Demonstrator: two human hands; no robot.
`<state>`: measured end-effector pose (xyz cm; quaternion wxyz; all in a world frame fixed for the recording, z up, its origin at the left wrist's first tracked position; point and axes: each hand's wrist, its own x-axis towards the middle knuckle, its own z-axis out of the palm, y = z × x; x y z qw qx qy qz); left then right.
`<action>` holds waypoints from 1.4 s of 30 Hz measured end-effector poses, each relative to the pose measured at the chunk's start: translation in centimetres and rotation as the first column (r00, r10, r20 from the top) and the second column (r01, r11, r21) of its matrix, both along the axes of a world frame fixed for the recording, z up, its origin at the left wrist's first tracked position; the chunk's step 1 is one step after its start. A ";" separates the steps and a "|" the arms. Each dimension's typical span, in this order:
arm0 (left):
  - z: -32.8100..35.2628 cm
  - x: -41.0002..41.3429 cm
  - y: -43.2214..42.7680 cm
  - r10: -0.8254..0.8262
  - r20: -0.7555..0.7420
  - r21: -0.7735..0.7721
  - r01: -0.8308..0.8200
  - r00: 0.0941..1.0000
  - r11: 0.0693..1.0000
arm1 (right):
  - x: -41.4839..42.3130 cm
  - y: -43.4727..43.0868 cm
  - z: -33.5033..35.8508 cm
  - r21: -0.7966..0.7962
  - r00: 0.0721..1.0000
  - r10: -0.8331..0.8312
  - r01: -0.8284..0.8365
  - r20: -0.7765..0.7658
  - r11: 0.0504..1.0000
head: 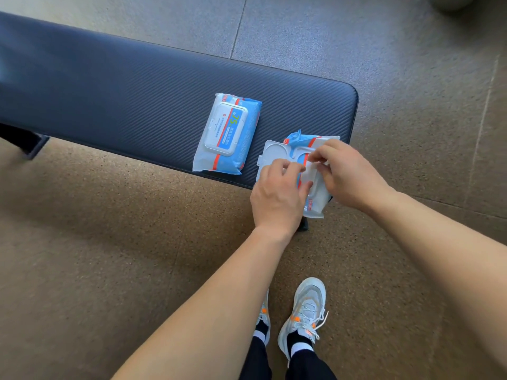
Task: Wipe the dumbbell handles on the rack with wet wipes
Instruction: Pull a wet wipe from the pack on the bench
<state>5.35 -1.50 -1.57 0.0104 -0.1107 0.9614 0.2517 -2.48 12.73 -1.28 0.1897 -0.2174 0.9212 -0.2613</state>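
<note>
Two blue-and-white wet wipe packs lie on a dark padded bench [137, 105]. The closed pack [227, 135] rests near the bench's front edge. The second pack [312, 149] sits at the bench's right corner with its white lid [275, 153] flipped open to the left. My left hand [279, 196] presses on this open pack's near side. My right hand [348, 174] pinches a white strip [311, 167] at the pack's opening; whether it is a seal or a wipe is unclear. No dumbbells or rack are in view.
The bench runs from the upper left to the right centre, with a black leg [33, 145] at the left. Brown speckled rubber floor [109, 242] surrounds it. My feet in grey sneakers [304, 314] stand below the hands.
</note>
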 end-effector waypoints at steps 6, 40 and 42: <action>-1.0 -0.8 0.4 0.065 -0.018 -0.091 -0.066 0.998 0.994 | 1.9 0.0 -0.5 -0.115 0.992 -0.115 0.110 -0.043 0.987; 2.8 -5.6 -2.0 -0.071 0.377 0.181 0.002 0.924 0.983 | 2.6 -1.8 -1.3 0.044 0.952 -0.236 0.248 -0.195 0.968; 3.2 -6.1 -2.0 -0.061 0.369 0.247 -0.035 0.927 0.968 | 2.0 -1.9 -1.4 0.061 0.952 -0.259 0.272 -0.165 0.960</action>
